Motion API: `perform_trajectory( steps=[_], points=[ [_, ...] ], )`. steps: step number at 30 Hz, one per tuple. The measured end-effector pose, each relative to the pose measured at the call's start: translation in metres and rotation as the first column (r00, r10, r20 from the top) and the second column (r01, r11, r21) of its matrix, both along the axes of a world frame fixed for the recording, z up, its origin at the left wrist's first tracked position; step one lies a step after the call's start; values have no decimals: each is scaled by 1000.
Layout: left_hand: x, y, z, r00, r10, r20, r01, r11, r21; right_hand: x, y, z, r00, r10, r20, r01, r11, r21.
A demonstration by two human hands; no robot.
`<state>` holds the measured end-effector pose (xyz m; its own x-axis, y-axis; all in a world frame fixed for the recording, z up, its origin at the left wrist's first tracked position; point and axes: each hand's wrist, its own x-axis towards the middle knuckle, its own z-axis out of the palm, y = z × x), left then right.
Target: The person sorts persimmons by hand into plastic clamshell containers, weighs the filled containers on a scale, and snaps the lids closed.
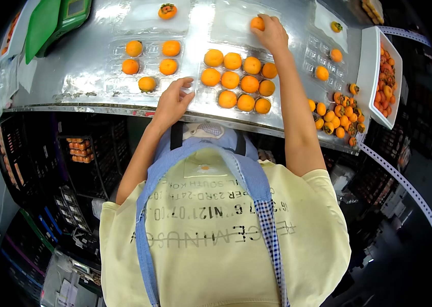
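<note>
Your right hand (273, 36), one o'clock, curls its fingers around a persimmon (257, 23), probably sidelong against bruising; left hand (176, 99), eleven o'clock, half-spread, empty.

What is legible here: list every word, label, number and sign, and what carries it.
Upside down on the pale yellow T-shirt:
"SOUTH KO", rest unclear
"PER 23RD-24TH", following digits unclear
"N121'07'00", neighbouring digits unclear
"GEMINUS", struck through, ends unclear
Elsewhere:
Panel of the green device: too small to read
White papers, lower left: any print too blurred to read
</note>
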<state>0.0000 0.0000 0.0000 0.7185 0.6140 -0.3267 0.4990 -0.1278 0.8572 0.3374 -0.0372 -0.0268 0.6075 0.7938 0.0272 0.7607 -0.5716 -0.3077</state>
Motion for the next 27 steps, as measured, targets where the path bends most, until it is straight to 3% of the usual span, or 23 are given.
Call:
perform_trajectory(
  steps=[2, 5, 6, 8, 11, 13, 15, 18, 20, 24, 27],
  points=[
    [4, -6, -2, 999, 3, 38, -2, 1000, -30, 16, -13, -3, 1000, 1, -7, 0, 1000, 24],
    [-23, 22, -4, 999, 25, 36, -21, 995, -98, -1, 0, -13, 980, -25, -198, 54, 988, 145],
    [-22, 24, -5, 998, 31, 51, -27, 995, -92, -4, -2, -8, 902, -64, -427, 172, 961, 219],
    [-20, 23, -5, 997, 43, 70, -36, 995, -90, -19, -14, 4, 586, -61, -808, 438, 863, 253],
    [-5, 29, 4, 984, 56, 167, -67, 996, 59, -26, -23, 7, 278, 106, -955, 560, 790, 251],
    [13, 33, 11, 974, -20, 224, -48, 955, 292, -32, -26, 10, 272, 125, -954, 553, 791, 261],
    [34, 39, 17, 957, -178, 231, 13, 817, 576, -34, -28, 7, 282, 126, -951, 544, 795, 267],
    [82, 47, 8, 870, -385, 309, 78, 725, 685, -26, -26, -1, 340, 88, -936, 526, 808, 266],
    [117, 51, 3, 862, -473, 183, 170, 609, 775, -20, -22, -7, 373, 37, -927, 520, 819, 242],
    [170, 55, -42, 885, -394, -247, 425, 470, 773, 0, -19, -20, 470, 4, -883, 472, 844, 255],
    [189, 50, -59, 913, -342, -223, 374, 481, 793, 5, -14, -25, 718, -22, -696, 328, 892, 310]
  ],
)
